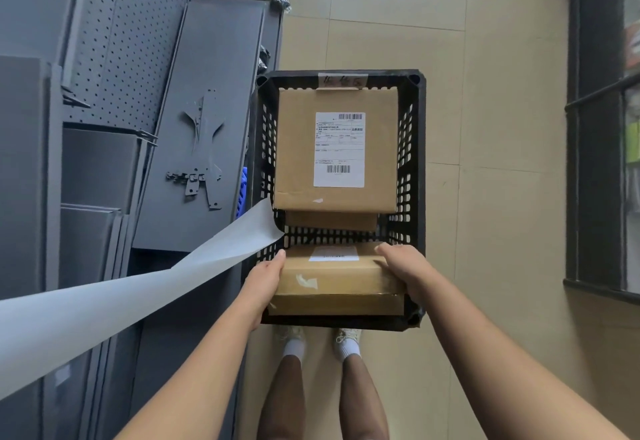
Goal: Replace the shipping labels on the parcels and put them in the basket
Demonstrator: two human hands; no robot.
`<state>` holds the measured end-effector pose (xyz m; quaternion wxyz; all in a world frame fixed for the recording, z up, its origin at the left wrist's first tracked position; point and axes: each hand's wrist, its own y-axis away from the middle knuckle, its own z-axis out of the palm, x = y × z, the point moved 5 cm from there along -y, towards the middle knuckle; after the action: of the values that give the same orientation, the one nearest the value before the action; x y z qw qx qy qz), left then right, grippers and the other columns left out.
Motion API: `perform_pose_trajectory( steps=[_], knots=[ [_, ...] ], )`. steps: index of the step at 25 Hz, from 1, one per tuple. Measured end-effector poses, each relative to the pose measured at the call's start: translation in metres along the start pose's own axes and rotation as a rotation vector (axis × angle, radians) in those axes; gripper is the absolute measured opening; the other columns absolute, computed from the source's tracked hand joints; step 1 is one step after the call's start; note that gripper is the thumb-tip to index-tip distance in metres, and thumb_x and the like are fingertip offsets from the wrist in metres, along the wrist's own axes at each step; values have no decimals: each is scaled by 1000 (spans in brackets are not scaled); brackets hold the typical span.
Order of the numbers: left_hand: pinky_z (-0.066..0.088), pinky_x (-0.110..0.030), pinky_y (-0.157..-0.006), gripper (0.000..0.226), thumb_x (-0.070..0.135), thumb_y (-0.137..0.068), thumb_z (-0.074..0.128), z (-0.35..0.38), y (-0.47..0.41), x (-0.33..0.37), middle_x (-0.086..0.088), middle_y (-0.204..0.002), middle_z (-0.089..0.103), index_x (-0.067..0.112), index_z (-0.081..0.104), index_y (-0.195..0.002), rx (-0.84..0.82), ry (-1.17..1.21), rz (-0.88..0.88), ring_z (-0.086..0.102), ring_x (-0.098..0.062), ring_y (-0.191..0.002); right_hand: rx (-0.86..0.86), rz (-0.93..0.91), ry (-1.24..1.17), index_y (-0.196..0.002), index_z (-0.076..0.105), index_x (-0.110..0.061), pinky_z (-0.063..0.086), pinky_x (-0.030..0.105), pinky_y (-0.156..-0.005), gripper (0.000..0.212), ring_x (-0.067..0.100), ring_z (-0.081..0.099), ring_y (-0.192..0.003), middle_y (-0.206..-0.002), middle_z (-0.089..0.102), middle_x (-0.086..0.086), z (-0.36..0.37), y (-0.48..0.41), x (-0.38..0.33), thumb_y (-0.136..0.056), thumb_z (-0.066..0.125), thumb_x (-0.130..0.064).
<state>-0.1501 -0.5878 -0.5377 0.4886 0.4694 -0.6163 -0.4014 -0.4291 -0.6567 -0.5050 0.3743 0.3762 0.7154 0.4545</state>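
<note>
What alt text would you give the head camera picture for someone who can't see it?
A left hand and right hand grip a flat cardboard parcel at the near end of a black basket. A larger labelled box lies inside; grey shelving stands beside it.

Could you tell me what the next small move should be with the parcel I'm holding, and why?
Probably lower the flat parcel straight down into the near end of the basket, then let go. The left hand and right hand grip its sides over that end, a white label is on top, and the large box fills the far end.
</note>
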Motion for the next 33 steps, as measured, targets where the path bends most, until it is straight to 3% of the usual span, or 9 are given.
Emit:
perform_pose_trajectory(
  steps=[5, 11, 15, 18, 21, 23, 27, 30, 33],
  knots=[
    [40, -35, -100, 69, 66, -95, 50, 11, -10, 1, -1, -131, 61, 15, 55, -141, -41, -27, 6, 56, -20, -120, 25, -28, -40, -122, 60, -12, 43, 32, -75, 37, 19, 56, -95, -110, 60, 4, 10, -21, 4, -93, 49, -33],
    [45, -45, -110, 115, 96, -58, 59, 14, -30, -6, 0, -139, 58, 24, 48, -147, -60, -115, 65, 57, -22, -124, 43, -33, -14, -136, 54, -8, 41, 35, -93, 46, 23, 50, -112, -122, 56, 4, 17, -37, 8, -97, 41, -29],
    [45, -41, -108, 94, 79, -81, 57, 16, -31, -1, -3, -143, 56, 19, 43, -152, -48, -128, 92, 54, -23, -127, 67, -34, 12, -145, 47, -11, 39, 40, -108, 54, 27, 47, -129, -145, 49, 9, 18, -45, 13, -96, 40, -33],
    [41, -37, -105, 93, 76, -86, 54, 12, -20, 2, -5, -154, 46, 19, 35, -157, -48, -115, 104, 47, -25, -137, 80, -68, 33, -143, 48, -12, 47, 45, -102, 55, 26, 55, -118, -139, 55, 8, 15, -40, 7, -94, 40, -37],
    [34, -39, -113, 85, 65, -95, 53, 3, 0, 15, -6, -161, 37, 15, 30, -159, -20, -108, 143, 38, -26, -145, 104, -106, 1, -141, 50, -12, 48, 35, -92, 47, 22, 57, -112, -136, 57, 8, 10, -20, -5, -100, 43, -35],
    [32, -40, -118, 83, 63, -95, 55, -6, 16, 28, -6, -161, 39, 16, 32, -159, -6, -80, 178, 40, -25, -145, 132, -145, 28, -140, 52, -13, 41, 33, -93, 45, 24, 53, -121, -137, 57, 6, 4, -8, -14, -101, 44, -34],
    [34, -35, -112, 75, 56, -97, 56, -26, 63, 70, -5, -158, 43, 15, 36, -157, -5, -7, 291, 43, -22, -143, 194, -286, 61, -123, 64, -9, 44, 38, -100, 35, 25, 57, -113, -124, 65, 9, -12, 37, -53, -97, 48, -26],
    [38, -29, -100, 60, 50, -101, 53, -33, 118, 99, -4, -151, 52, 15, 47, -149, -19, -31, 390, 51, -18, -131, 210, -391, 69, -120, 65, -6, 47, 38, -97, 32, 25, 60, -108, -118, 67, 9, -24, 86, -78, -97, 49, -21],
    [39, -33, -109, 66, 53, -100, 54, -48, 173, 133, -1, -153, 50, 16, 43, -153, -19, 24, 500, 47, -18, -138, 198, -499, 30, -121, 63, -11, 49, 35, -88, 29, 21, 58, -103, -114, 63, 4, -34, 145, -110, -98, 48, -21]
  ],
)
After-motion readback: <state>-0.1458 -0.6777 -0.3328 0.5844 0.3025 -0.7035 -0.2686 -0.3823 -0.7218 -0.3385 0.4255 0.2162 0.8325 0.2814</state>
